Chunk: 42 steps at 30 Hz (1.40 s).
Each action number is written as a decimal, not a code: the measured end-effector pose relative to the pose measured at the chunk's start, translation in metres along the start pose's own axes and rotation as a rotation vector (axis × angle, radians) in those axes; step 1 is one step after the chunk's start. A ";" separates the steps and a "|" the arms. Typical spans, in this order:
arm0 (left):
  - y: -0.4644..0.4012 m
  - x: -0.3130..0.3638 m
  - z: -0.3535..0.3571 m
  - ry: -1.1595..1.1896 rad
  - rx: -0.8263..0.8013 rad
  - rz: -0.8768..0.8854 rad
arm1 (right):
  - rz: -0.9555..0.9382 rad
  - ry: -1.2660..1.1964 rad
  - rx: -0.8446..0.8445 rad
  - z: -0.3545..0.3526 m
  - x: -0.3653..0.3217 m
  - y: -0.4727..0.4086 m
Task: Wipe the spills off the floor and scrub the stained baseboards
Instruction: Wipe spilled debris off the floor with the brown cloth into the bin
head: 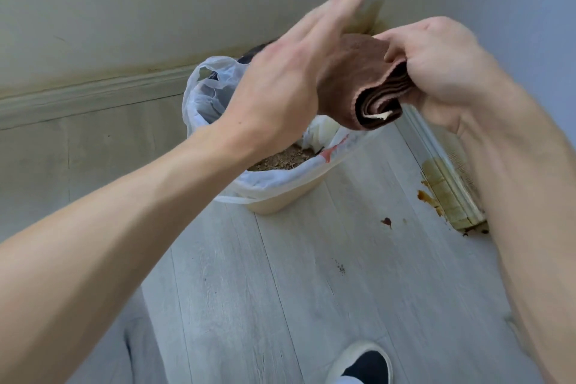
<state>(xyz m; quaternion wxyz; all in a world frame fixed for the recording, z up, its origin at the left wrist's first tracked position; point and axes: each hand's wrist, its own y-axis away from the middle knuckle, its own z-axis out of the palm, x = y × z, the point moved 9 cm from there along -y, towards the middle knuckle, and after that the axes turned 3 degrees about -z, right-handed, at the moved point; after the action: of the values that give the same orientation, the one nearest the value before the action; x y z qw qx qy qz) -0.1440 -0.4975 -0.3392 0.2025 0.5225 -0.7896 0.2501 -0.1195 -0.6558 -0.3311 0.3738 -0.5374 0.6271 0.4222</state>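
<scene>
Two hands working: right hand is gripping the folded brown cloth, left hand open, brown floor spills awaiting wiping.

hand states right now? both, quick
Left hand: open, fingers straight, flat against the brown cloth, not gripping it.
Right hand: closed, gripping the folded brown cloth above the bin.

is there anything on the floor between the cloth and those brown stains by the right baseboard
Nothing visible does. The right hand grips the folded brown cloth above the bin; the brown stains lie right of the bin against the baseboard, with only bare floor around them.
</scene>
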 end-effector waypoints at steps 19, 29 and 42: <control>0.009 -0.018 0.020 -0.231 -0.112 -0.117 | -0.127 0.053 0.051 -0.010 -0.004 0.005; 0.027 0.067 0.037 -0.068 0.079 0.392 | 0.088 -0.649 -0.167 -0.047 0.041 0.052; 0.085 0.076 0.172 -0.285 -0.650 0.564 | 0.645 -0.596 0.019 -0.043 0.266 0.177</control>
<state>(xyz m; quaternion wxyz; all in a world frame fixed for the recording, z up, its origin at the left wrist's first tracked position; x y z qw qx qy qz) -0.2609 -0.6289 -0.4471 0.1693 0.2255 -0.9586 -0.0400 -0.3337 -0.7799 -0.5381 0.3922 -0.1652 0.6316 0.6480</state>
